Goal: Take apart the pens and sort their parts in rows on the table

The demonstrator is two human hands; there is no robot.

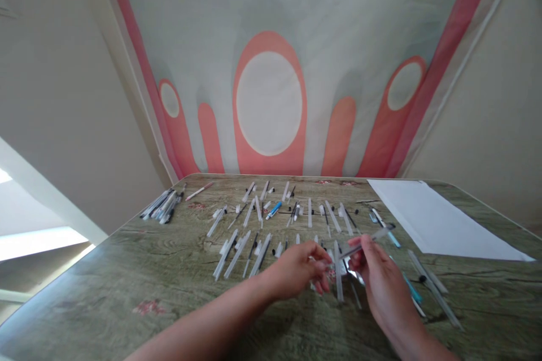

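your right grip [383,276] holding a pen [381,232], your left grip [302,271] by its end, hold unclear, worktop [84,293] beneath

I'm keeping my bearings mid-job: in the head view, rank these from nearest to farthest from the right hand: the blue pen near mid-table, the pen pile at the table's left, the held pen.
From the right hand:
1. Held pen: in its grip.
2. Blue pen: ahead, to its left.
3. Pen pile: farther left again.
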